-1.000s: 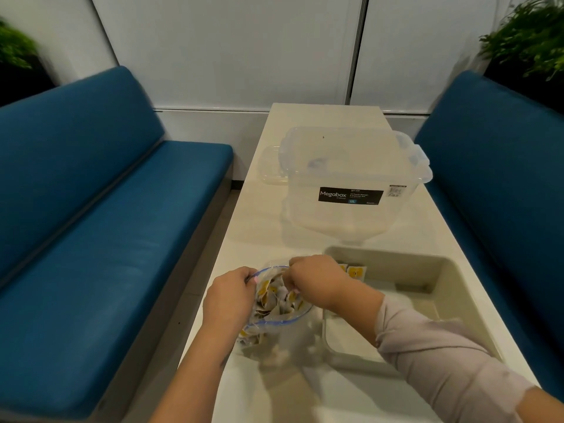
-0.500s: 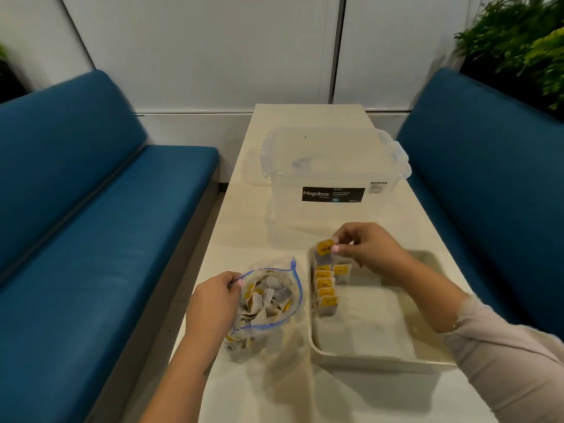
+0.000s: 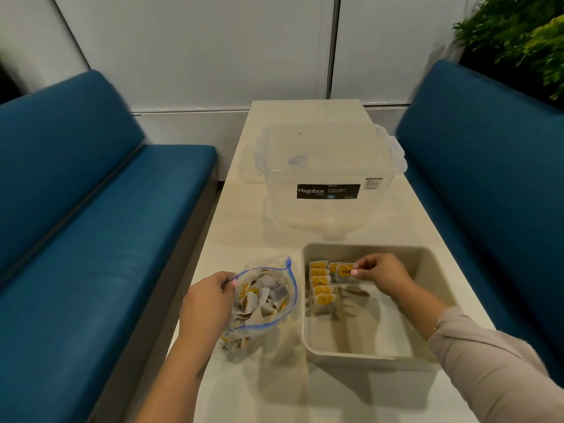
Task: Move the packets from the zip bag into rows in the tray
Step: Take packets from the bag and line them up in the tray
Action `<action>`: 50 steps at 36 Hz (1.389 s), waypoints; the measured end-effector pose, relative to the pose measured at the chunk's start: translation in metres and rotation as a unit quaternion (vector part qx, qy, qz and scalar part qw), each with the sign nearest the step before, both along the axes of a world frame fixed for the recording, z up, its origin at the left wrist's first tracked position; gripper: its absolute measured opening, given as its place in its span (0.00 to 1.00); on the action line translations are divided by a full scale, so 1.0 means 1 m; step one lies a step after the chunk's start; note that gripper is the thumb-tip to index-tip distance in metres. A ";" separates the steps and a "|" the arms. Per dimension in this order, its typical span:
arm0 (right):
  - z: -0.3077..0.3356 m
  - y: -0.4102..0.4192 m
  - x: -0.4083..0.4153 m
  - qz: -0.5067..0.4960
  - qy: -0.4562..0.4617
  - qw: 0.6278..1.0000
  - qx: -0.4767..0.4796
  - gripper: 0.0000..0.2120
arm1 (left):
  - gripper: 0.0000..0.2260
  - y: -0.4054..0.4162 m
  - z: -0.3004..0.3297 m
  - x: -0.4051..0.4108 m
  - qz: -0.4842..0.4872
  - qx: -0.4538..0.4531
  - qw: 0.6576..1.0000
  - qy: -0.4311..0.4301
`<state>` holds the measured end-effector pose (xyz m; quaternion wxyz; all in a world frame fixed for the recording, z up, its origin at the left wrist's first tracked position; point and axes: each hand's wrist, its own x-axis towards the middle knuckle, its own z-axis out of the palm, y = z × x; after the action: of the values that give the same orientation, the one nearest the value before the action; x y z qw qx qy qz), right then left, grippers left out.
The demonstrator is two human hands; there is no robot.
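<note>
Head: R hand [image 3: 381,274] w/ packet [image 3: 345,271]

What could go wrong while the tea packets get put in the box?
The right hand pinches a packet right beside the ones already lined up in the tray; a nudge could knock that column crooked. The zip bag is floppy and open, steadied only by the left hand, so letting go might let it slump and spill. Strings in the bag look tangled and may drag extra packets out.

left hand [image 3: 207,300]: fingers curled, pinching | right hand [image 3: 381,274]: fingers pinching, forearm reaching forward, sleeved
</note>
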<state>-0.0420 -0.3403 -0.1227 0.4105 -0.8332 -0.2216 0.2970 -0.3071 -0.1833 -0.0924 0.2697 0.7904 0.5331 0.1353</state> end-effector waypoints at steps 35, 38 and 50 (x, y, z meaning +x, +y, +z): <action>-0.022 0.016 -0.010 -0.054 0.009 0.998 -0.037 0.06 | 0.11 -0.002 0.000 0.001 -0.009 -0.001 1.000 -0.002; -0.019 0.014 -0.010 -0.052 0.000 0.997 -0.060 0.09 | 0.10 -0.002 0.000 0.001 -0.009 0.000 1.000 -0.002; 0.054 0.031 -0.055 0.063 -0.168 0.983 0.032 0.07 | 0.11 -0.001 0.002 0.000 -0.008 0.003 1.000 -0.006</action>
<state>-0.0971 -0.3091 -0.0687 0.3740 -0.8423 -0.3487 0.1706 -0.3069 -0.1845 -0.0904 0.2716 0.7947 0.5248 0.1390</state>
